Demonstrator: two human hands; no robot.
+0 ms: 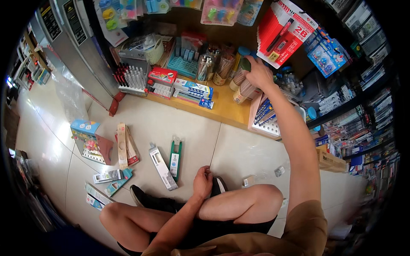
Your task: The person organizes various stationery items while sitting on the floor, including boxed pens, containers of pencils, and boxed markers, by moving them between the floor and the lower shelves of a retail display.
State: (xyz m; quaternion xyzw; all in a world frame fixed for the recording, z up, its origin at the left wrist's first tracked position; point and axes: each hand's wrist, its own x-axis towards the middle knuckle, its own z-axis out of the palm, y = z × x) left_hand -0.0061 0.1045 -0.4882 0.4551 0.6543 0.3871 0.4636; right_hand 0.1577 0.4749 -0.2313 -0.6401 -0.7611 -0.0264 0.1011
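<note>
My right hand [260,73] reaches to the low wooden shelf. A dark green, rounded object [246,64], perhaps a jar lid, sits between its thumb and fingers. Just below that hand stand a clear jar of pencils [244,91] and another pencil jar [236,80] beside it, both partly covered. Loosely curled, my left hand [202,183] rests beside my dark shoe [219,186], and nothing is plainly visible in it. On the floor in front lie a white narrow box [162,167] and a green narrow box [175,160].
More pencil boxes [122,145] lie at left near a pink and blue display box [92,142]. A perforated pink pen holder [267,120] stands on the shelf's right end. Red 2B blister packs [285,35] hang above my right forearm. Packed shelves [362,128] line the right.
</note>
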